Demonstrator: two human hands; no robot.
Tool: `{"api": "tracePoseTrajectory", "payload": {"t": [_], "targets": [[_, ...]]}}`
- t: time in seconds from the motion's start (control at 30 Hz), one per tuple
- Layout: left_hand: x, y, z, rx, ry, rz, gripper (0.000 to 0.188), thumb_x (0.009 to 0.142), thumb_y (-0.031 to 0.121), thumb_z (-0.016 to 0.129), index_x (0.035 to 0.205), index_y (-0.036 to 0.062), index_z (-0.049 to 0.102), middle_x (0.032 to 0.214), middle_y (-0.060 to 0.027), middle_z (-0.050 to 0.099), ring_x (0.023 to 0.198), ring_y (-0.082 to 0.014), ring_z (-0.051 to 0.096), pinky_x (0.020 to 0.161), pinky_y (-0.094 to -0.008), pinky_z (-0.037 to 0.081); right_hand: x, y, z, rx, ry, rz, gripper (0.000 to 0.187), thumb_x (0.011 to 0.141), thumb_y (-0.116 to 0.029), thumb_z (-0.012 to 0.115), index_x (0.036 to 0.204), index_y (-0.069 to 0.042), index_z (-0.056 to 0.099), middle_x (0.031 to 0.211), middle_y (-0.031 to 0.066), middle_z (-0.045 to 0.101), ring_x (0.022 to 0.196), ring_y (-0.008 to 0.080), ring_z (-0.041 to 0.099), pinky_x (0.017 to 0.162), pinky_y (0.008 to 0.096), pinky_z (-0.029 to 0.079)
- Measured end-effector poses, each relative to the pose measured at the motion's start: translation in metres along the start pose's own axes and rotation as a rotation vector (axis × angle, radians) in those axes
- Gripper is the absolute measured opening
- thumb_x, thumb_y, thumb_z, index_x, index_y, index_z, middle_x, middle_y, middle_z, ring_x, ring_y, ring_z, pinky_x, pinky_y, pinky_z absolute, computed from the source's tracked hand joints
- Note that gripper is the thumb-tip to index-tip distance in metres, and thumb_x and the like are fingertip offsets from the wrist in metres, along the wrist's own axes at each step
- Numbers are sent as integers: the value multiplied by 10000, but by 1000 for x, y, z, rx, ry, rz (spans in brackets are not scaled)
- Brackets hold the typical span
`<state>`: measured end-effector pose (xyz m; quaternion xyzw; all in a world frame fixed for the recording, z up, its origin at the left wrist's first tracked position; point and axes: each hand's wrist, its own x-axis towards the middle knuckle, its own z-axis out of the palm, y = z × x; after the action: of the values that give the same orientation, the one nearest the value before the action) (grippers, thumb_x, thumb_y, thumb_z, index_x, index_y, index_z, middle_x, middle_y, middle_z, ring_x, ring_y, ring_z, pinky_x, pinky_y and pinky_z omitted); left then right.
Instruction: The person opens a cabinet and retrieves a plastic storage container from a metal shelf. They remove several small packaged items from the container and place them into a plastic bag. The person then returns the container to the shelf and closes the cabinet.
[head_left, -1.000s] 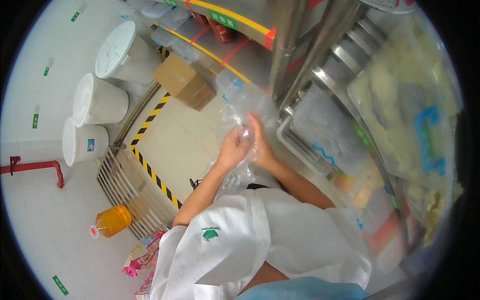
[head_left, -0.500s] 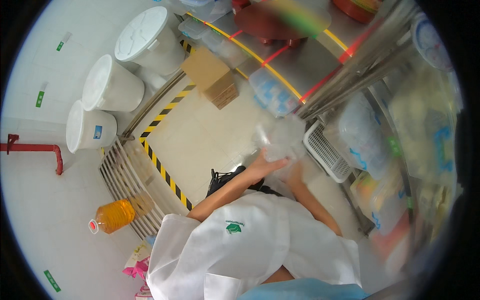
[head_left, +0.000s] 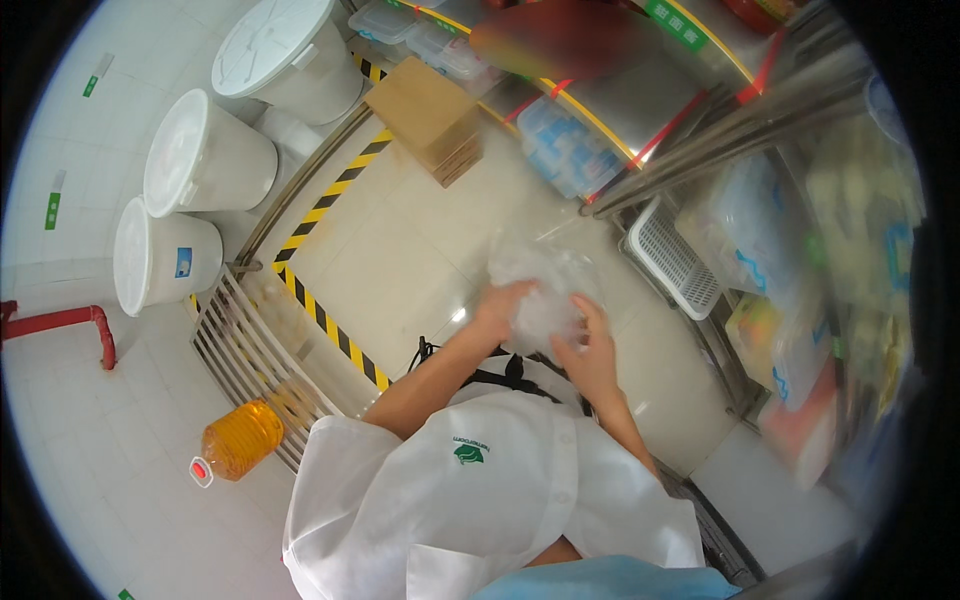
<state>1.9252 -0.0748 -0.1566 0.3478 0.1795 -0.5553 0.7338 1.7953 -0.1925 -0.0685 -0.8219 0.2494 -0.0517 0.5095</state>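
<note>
In front of my body, above the tiled floor, a crumpled clear plastic bag (head_left: 545, 310) is between my hands. My left hand (head_left: 505, 308) has its fingers closed around the bag's left side. On the other side, my right hand (head_left: 590, 350) presses against the bag with thumb and fingers apart in a curved shape. The bag is blurred and see-through, and I cannot make out anything inside it.
A cardboard box (head_left: 430, 115) sits ahead inside yellow-black floor tape. White lidded buckets (head_left: 210, 150) line the left, with an oil jug (head_left: 242, 438) on a slatted metal rack (head_left: 265, 370). Rightward, shelves hold a white basket (head_left: 672, 258) and plastic containers (head_left: 745, 225); a blue-and-white packet bin (head_left: 565, 150) stands ahead.
My right hand has come up from behind the bag to its right side, with its fingers now showing. The bag has moved slightly left and my view has shifted a little.
</note>
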Motion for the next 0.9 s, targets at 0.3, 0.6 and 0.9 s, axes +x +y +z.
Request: {"api": "tracePoseTrajectory", "payload": {"t": [0.3, 0.6, 0.9], "targets": [[-25, -61, -3, 425, -262, -360, 166, 849, 144, 497, 944, 29, 569, 860, -74, 582, 767, -182, 578, 689, -334, 483, -86, -4, 5, 157, 86, -116, 1141, 453, -105, 826, 1380, -84, 162, 1418, 193, 128, 1284, 351, 217, 1009, 419, 297], [-98, -201, -15, 855, -388, -352, 520, 815, 325, 537, 1243, 77, 374, 1139, -96, 488, 1078, -188, 470, 865, -355, 421, -233, 36, 52, -125, 470, 108, 785, 556, -82, 743, 1245, -72, 368, 1282, 191, 342, 1174, 341, 373, 948, 394, 356], [-221, -271, -27, 1386, -629, 116, 730, 724, 332, 670, 1276, 18, 310, 1178, -181, 473, 1100, -288, 463, 903, -370, 387, -356, 73, 126, 108, 1000, 264, 745, 641, -131, 704, 1267, -10, 319, 1257, 192, 373, 1159, 335, 392, 932, 380, 358]]}}
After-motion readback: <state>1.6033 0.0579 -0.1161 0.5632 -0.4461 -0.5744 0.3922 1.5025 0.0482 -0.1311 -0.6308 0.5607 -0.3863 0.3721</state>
